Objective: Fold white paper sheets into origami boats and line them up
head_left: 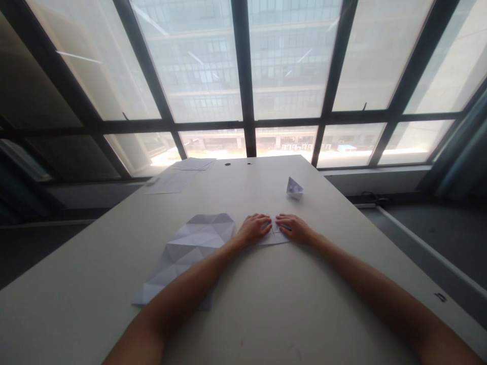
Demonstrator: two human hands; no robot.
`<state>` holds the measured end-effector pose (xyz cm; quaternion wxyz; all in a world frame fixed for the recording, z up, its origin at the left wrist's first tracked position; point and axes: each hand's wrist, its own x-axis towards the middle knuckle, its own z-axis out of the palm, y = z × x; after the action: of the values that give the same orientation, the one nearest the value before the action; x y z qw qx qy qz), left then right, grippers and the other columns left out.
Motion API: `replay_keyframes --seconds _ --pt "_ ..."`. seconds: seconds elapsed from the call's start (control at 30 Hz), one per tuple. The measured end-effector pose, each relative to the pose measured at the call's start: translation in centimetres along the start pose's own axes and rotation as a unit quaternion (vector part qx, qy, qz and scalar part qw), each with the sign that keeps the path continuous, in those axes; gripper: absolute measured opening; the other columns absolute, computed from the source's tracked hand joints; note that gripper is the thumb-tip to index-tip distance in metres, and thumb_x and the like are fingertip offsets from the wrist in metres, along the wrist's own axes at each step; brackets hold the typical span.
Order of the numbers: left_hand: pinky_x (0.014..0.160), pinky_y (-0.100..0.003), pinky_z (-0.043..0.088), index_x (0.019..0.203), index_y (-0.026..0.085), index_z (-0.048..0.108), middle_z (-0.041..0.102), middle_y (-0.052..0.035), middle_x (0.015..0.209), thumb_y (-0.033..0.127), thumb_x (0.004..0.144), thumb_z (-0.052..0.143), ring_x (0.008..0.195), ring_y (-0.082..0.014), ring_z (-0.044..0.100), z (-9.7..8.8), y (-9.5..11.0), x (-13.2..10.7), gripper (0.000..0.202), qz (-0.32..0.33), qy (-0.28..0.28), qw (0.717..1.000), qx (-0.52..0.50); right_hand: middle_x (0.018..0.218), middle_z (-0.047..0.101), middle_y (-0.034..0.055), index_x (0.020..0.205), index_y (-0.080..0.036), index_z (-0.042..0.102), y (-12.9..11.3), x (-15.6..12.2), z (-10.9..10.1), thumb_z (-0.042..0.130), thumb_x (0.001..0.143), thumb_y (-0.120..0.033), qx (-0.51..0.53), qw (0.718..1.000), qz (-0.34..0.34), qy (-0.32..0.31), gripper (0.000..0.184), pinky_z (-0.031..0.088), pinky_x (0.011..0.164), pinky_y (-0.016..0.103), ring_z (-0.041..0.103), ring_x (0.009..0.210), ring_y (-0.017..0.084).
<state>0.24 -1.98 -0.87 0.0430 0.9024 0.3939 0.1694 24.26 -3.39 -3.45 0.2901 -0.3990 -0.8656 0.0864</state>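
A small folded sheet of white paper (272,238) lies on the table, creased down its middle, with flaps showing between my hands. My left hand (255,228) rests on its left side, fingers stretched out and pointing right. From the other side, my right hand (295,228) lies on the paper with its fingers extended toward the left hand. Both hands are open and press down rather than grip. Left of them spreads a larger creased sheet (201,233), its folds raised in triangles; my left forearm hides part of it. Beyond my right hand stands a folded paper piece (294,188), pointed at the top.
The white table (266,304) narrows toward large framed windows (289,66). Flat paper sheets (171,181) lie at its far left, near a dark round hole (227,164). A small dark object (440,297) sits by the right edge. Curtains (460,152) hang at the right.
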Motion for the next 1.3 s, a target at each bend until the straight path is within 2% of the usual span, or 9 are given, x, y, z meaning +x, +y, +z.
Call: replay_keyframes --seconds 0.07,0.13,0.33,0.6,0.77,0.9,1.13,1.23,1.3 --pt "0.111 -0.040 0.042 0.126 0.028 0.067 0.067 -0.0045 0.128 0.040 0.097 0.052 0.120 -0.0244 0.059 -0.1 0.0 -0.1 0.034 -0.011 0.005 1.000 -0.005 0.130 0.067 0.0108 0.124 -0.023 0.071 -0.1 0.0 -0.1 0.062 0.089 -0.025 0.004 1.000 -0.005 -0.003 0.036 0.042 0.112 0.045 0.058 0.128 0.028" --pt "0.112 -0.039 0.040 0.131 0.026 0.064 0.064 -0.0061 0.133 0.037 0.096 0.052 0.125 -0.0245 0.057 0.0 -0.1 -0.1 0.038 -0.003 -0.003 1.000 -0.012 0.129 0.068 0.0100 0.125 -0.024 0.071 -0.1 0.0 -0.1 0.062 0.090 -0.027 0.009 1.000 -0.006 -0.001 0.036 0.042 0.112 0.046 0.058 0.129 0.028" --pt "0.122 -0.046 0.022 0.152 0.023 0.040 0.038 -0.0072 0.159 0.041 0.102 0.041 0.148 -0.0254 0.032 0.5 -0.4 -0.1 0.053 0.036 -0.079 0.996 -0.012 0.137 0.063 0.0073 0.131 -0.027 0.067 -0.6 0.0 -0.3 0.058 0.093 -0.027 0.009 0.999 -0.037 -0.021 0.039 0.041 0.113 0.047 0.052 0.134 0.028" --pt "0.123 -0.047 0.018 0.156 0.022 0.032 0.030 -0.0076 0.162 0.046 0.103 0.037 0.152 -0.0252 0.023 0.6 -0.5 -0.2 0.059 0.019 -0.097 0.995 -0.007 0.159 0.035 0.0070 0.155 -0.029 0.036 -1.2 0.0 -0.5 0.046 0.101 -0.047 -0.005 0.993 -0.005 -0.114 0.057 0.021 0.122 0.051 0.031 0.148 0.026" --pt "0.122 -0.049 0.016 0.157 0.023 0.029 0.027 -0.0072 0.163 0.048 0.103 0.036 0.152 -0.0267 0.020 0.6 -0.5 -0.2 0.060 0.012 -0.102 0.995 0.002 0.163 0.026 0.0072 0.158 -0.027 0.027 -1.1 -0.1 -0.4 0.040 0.102 -0.054 -0.016 0.990 0.002 -0.140 0.064 0.013 0.123 0.052 0.023 0.151 0.026" --pt "0.122 -0.048 0.017 0.157 0.024 0.030 0.028 -0.0071 0.163 0.048 0.102 0.036 0.152 -0.0265 0.022 0.7 -0.5 -0.2 0.061 0.004 -0.097 0.995 0.005 0.160 0.033 0.0076 0.156 -0.028 0.034 -1.0 0.2 -0.1 0.039 0.103 -0.054 -0.013 0.992 0.019 -0.127 0.059 0.016 0.122 0.055 0.027 0.150 0.027" --pt "0.122 -0.049 0.019 0.155 0.023 0.035 0.031 -0.0080 0.162 0.047 0.103 0.036 0.151 -0.0275 0.023 0.7 -0.5 -0.1 0.058 0.007 -0.095 0.995 0.009 0.145 0.055 0.0074 0.141 -0.029 0.057 -1.0 0.5 -0.2 0.036 0.105 -0.040 -0.001 0.997 0.034 -0.075 0.042 0.028 0.117 0.056 0.044 0.141 0.027" --pt "0.122 -0.050 0.019 0.155 0.023 0.036 0.031 -0.0071 0.162 0.047 0.103 0.035 0.151 -0.0280 0.023 0.7 -0.7 -0.1 0.057 0.011 -0.096 0.995 0.010 0.136 0.063 0.0091 0.126 -0.026 0.069 -0.7 0.6 -0.1 0.034 0.106 -0.038 -0.001 0.998 0.036 -0.045 0.042 0.032 0.116 0.053 0.051 0.136 0.025" --pt "0.122 -0.050 0.019 0.154 0.023 0.036 0.030 -0.0071 0.162 0.047 0.103 0.036 0.151 -0.0279 0.024 0.8 -0.8 -0.1 0.057 0.011 -0.095 0.995 0.009 0.125 0.070 0.0097 0.108 -0.024 0.076 -0.4 0.6 -0.1 0.034 0.106 -0.038 0.000 0.999 0.037 -0.026 0.044 0.034 0.116 0.050 0.057 0.130 0.025"
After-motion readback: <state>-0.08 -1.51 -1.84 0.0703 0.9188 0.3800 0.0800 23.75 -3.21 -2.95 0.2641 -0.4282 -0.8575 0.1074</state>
